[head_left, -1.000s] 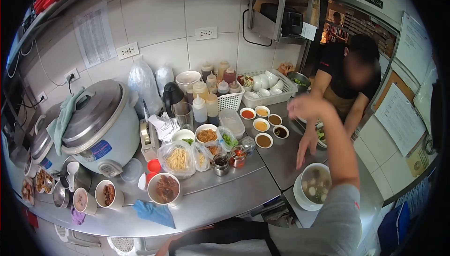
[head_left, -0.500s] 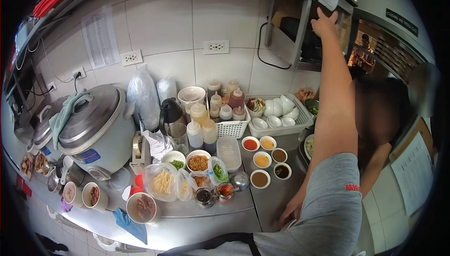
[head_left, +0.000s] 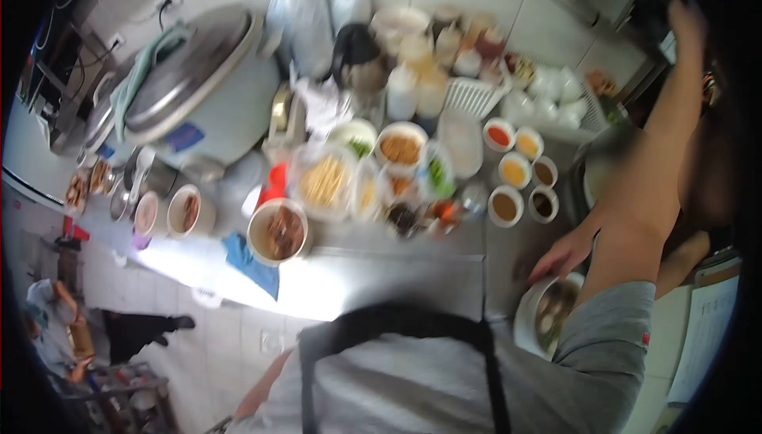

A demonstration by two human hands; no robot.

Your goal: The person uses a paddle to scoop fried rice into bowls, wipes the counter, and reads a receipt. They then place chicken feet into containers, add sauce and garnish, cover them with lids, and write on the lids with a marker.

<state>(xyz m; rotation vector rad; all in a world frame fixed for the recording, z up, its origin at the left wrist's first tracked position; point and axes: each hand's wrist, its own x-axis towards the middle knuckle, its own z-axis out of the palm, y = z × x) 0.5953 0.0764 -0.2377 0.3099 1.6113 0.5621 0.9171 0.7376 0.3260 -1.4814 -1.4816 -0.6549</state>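
Observation:
My right arm stretches up at the right edge of the view. At its end my right hand is blurred in front of a dark steel-framed unit, with a pale slip-like shape beside it; I cannot tell whether the fingers hold it. Only a bit of my left forearm shows at the lower left, its hand out of the frame. Behind my right arm, a co-worker's hand rests at the rim of a white bowl with pieces of food in it.
Small sauce cups stand near a rack of white bowls. Toppings, squeeze bottles and a large rice cooker line the counter. A paper bowl with meat sits near the front edge. Another person is at the far lower left.
The view has tilted down and turned, and is now blurred. My right hand has gone from spread fingers at the hanging slips to the right edge. The white bowl has come into view.

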